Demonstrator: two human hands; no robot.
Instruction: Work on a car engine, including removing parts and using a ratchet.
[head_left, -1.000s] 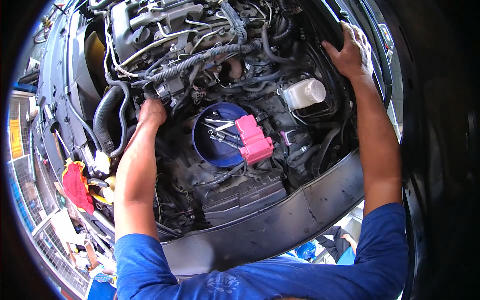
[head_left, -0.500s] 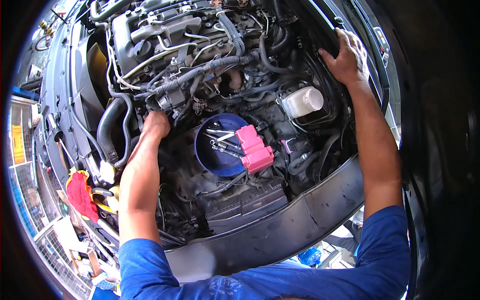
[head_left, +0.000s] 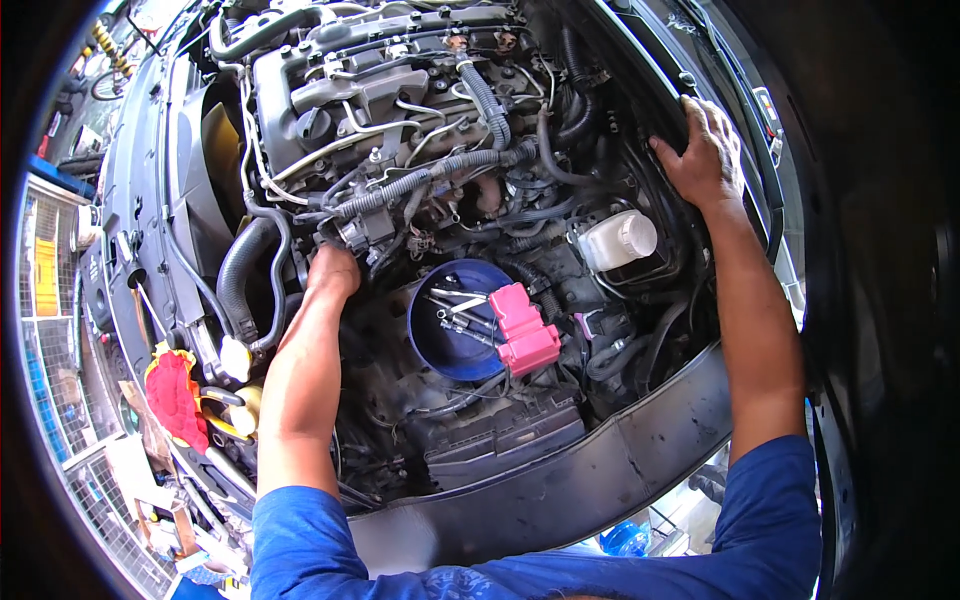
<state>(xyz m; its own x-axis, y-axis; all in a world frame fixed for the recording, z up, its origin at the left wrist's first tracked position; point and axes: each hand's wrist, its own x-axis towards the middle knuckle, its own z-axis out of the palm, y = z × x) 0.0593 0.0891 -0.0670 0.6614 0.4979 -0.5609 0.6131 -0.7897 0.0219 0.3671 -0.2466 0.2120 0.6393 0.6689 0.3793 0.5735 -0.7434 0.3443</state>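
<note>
My left hand reaches down into the engine bay beside the engine block; its fingers disappear under hoses and a connector, so their grip is hidden. Just left of that wrist curves a thick black hose. Over at the right, my right hand rests on the bay's edge with thumb and fingers spread, holding nothing. Between my arms sits a round blue bowl with several metal wrenches and sockets in it. A pink plastic cover leans over the bowl's right rim.
A white fluid reservoir stands near my right forearm. Below the bowl lies a black battery tray, with the dark fender edge in front. On the left are a red and yellow cloth and wire-mesh racks.
The whole view has shifted, so the engine bay appears slightly lower and further right. Both hands keep their places on the car, the left still deep among the hoses.
</note>
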